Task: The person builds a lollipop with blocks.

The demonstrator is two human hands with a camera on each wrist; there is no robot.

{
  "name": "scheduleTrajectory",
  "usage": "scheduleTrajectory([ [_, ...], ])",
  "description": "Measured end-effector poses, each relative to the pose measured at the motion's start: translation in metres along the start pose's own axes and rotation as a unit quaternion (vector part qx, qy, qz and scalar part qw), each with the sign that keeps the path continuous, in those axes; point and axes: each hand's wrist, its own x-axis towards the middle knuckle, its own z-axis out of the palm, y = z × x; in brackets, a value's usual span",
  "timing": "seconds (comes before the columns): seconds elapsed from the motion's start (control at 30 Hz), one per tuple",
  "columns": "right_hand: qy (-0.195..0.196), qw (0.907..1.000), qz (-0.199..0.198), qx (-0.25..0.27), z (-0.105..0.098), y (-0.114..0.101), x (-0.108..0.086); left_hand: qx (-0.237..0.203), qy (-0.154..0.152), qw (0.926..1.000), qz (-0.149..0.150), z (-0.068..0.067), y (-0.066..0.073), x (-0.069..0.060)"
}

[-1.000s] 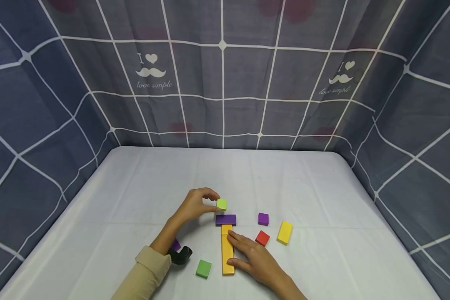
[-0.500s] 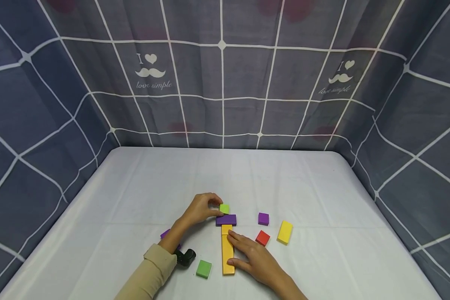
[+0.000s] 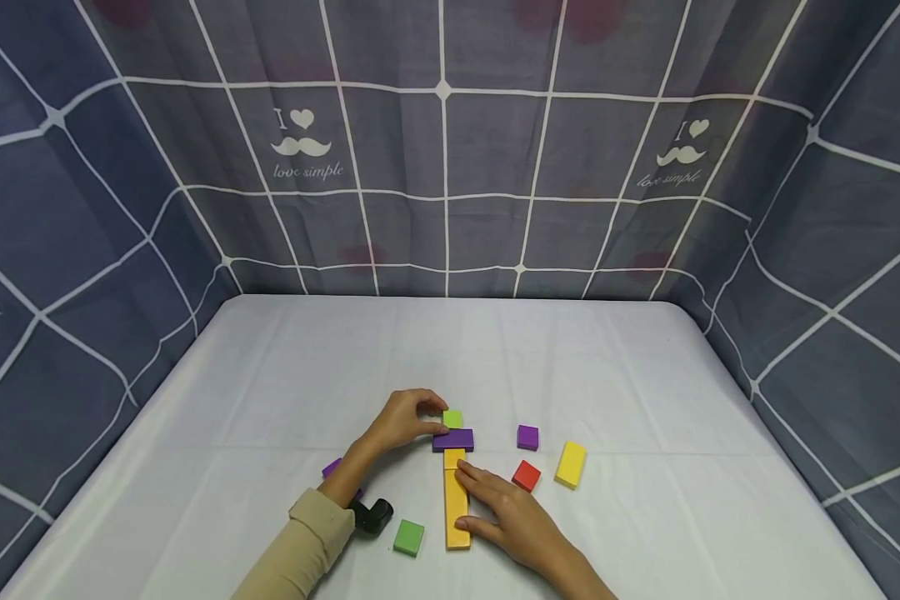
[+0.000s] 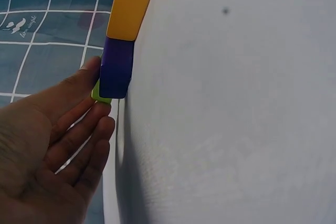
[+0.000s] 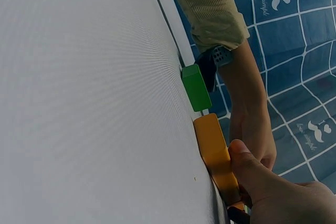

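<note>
My left hand (image 3: 408, 417) pinches a small light green block (image 3: 452, 418) between thumb and fingers, at the far side of a dark purple block (image 3: 453, 440). In the left wrist view, most of the light green block is hidden behind the purple one. An orange block (image 3: 454, 458) touches the purple block's near side. A longer orange block (image 3: 456, 510) continues that row toward me. My right hand (image 3: 513, 518) rests along the right side of the orange blocks, its fingers extended and its thumb (image 5: 242, 148) touching the long one.
On the white table (image 3: 645, 375) lie a purple cube (image 3: 527, 437), a red block (image 3: 526, 476) and a yellow block (image 3: 570, 465) at right. A green block (image 3: 408, 537) lies left of the row. Another purple block (image 3: 331, 468) is partly behind the left arm, which wears a black wrist device (image 3: 375, 517).
My left hand has moved slightly right and toward me, bringing the light green block up against the purple block's far side. The right hand has stayed in place.
</note>
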Motion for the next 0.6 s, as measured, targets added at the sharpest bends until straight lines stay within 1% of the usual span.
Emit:
scheduleTrajectory([
  [0.1,0.001,1.0000,-0.001,0.003,-0.0001,-0.0002,-0.0003,0.003,-0.007,1.0000,0.004,0.0005,0.0001,-0.0006],
  [0.3,-0.014,0.9999,0.005,0.002,-0.0017,-0.0011,-0.0001,0.002,-0.019,0.9997,0.013,0.0011,0.0028,-0.0021],
  [0.6,-0.002,1.0000,-0.002,-0.004,-0.0017,-0.0013,0.0000,-0.005,-0.038,0.9991,0.015,0.0009,0.0033,-0.0012],
])
